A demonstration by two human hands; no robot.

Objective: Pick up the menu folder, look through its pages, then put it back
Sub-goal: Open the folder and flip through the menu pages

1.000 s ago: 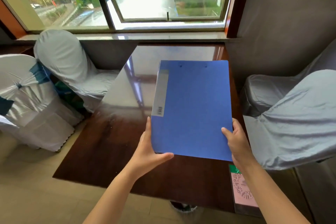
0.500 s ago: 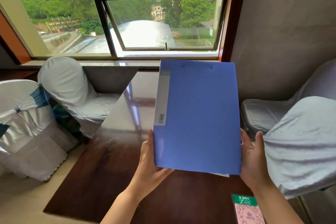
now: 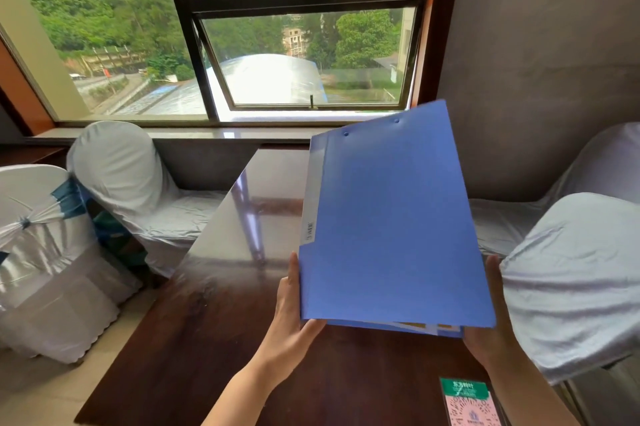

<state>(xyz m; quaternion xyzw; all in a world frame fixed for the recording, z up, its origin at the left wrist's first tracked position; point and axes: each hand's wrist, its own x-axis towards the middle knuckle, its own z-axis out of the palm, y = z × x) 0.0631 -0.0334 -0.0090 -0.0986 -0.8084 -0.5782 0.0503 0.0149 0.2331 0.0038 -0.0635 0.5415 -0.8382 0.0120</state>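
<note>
The blue menu folder [image 3: 391, 218] is held up off the dark wooden table [image 3: 214, 339], tilted with its top edge leaning right toward the window. A grey label strip runs down its left spine. My left hand [image 3: 294, 315] grips the lower left corner, thumb along the spine edge. My right hand [image 3: 491, 332] holds the lower right corner from beneath. The front cover has lifted slightly at the bottom, showing a sliver of the pages inside.
Chairs in white covers stand left [image 3: 117, 183] and right [image 3: 571, 280] of the table. A green and pink QR card [image 3: 467, 401] lies at the table's near right edge. A window [image 3: 304, 55] and sill are behind, and a grey wall is on the right.
The folder went from lying on the table to being raised and tilted in both hands. Its cover now gapes a little at the bottom, and the view has risen toward the window.
</note>
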